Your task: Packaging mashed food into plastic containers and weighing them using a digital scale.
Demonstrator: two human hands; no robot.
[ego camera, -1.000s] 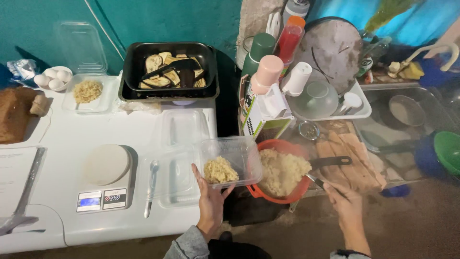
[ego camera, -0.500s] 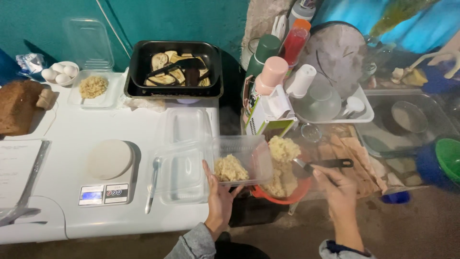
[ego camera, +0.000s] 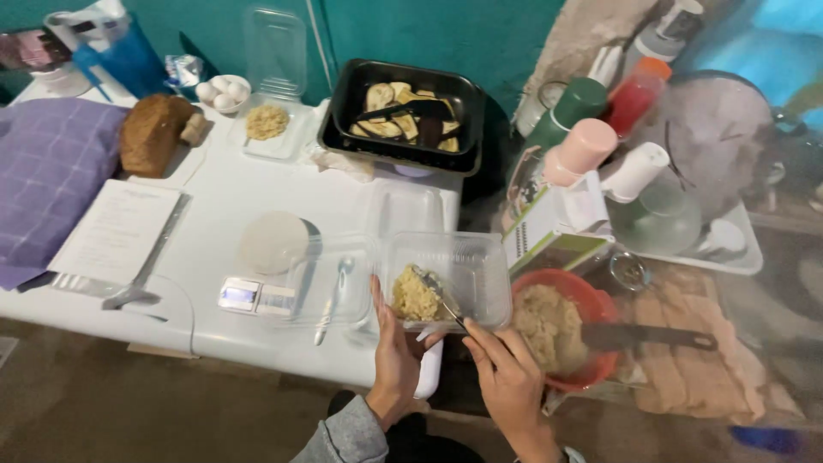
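Note:
My left hand (ego camera: 396,347) grips the near edge of a clear plastic container (ego camera: 467,266), held at the white table's front right corner. A heap of beige mash (ego camera: 413,297) lies in the container's left side. My right hand (ego camera: 507,381) holds a metal spoon (ego camera: 439,293) whose tip rests in that mash. Just to the right stands a red pan (ego camera: 591,302) with more of the same mash (ego camera: 549,324); its black handle (ego camera: 656,337) points right.
On the white table (ego camera: 214,193): a small scale (ego camera: 267,257), a loose spoon (ego camera: 333,287), a black tray of aubergine slices (ego camera: 403,111), a filled clear container (ego camera: 267,124), eggs (ego camera: 221,90), a brown loaf (ego camera: 154,130), a paper sheet (ego camera: 116,227). Bottles (ego camera: 583,146) crowd the right.
My right hand lifted a spoonful of mash out of the red pan and carried it left into the clear container. The container sits a little lower and nearer to me.

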